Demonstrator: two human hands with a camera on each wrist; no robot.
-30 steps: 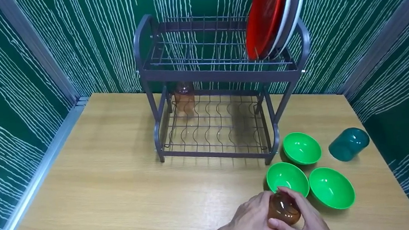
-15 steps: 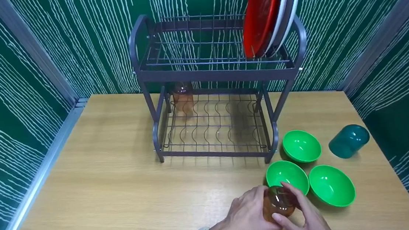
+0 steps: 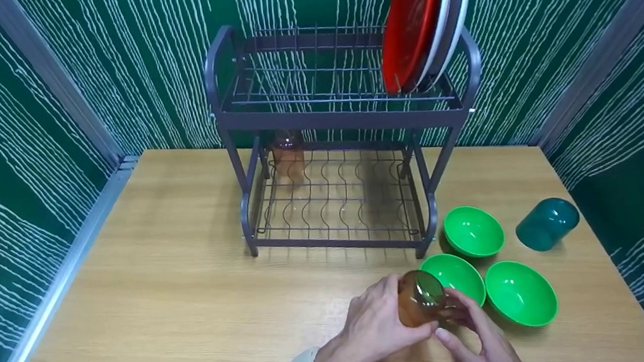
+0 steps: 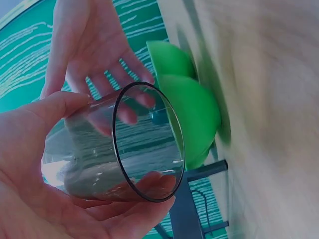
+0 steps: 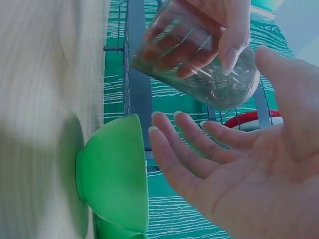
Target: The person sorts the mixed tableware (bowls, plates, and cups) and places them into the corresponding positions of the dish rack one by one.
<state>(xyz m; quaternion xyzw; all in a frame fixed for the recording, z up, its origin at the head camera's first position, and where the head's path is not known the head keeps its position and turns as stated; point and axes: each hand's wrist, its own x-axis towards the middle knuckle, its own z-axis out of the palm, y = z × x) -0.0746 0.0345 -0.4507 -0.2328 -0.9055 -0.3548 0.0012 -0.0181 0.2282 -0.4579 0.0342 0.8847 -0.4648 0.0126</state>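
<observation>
Gripping an amber glass tumbler [image 3: 417,304], tilted mouth-down, in the curled fingers of the left hand [image 3: 369,325] at lower right of the frame, probably for a secure hold. With the right hand [image 3: 484,336] loosely spread and empty just beside it, perhaps guarding against a slip. Working before a dish rack [image 3: 340,118] at upper centre, with plates [image 3: 410,27] on edge, likely slotted to save room, and near three green bowls [image 3: 521,295].
</observation>
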